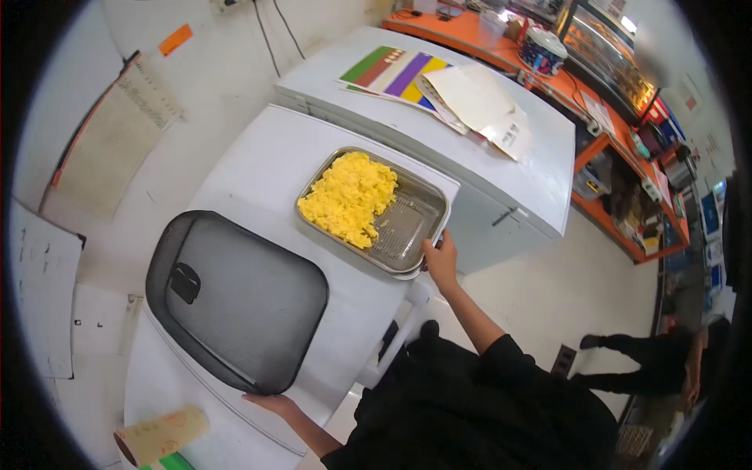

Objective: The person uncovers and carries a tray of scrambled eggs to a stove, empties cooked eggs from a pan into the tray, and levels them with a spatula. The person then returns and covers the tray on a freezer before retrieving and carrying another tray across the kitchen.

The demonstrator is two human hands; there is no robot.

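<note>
Right hand [442, 262]: is grasping the steel tray [410, 225] by its near right corner.
Scrambled egg [349, 196]: is filling the tray's left part; a level tray and a steady corner hold would suit this loose heap.
Left hand [272, 403]: is touching the near edge of the dark cover [243, 301]; I cannot tell how firmly. Supporting that edge evenly would help avoid tilting.
White worktop [235, 168]: is bearing the tray, with the cover lying beside it; a paper roll [166, 435] is resting nearer the person.
Neighbouring white cabinet [540, 188]: is holding papers [474, 98].
Room: orange shelving [470, 33] is standing beyond; another person [646, 364] is standing far right.
</note>
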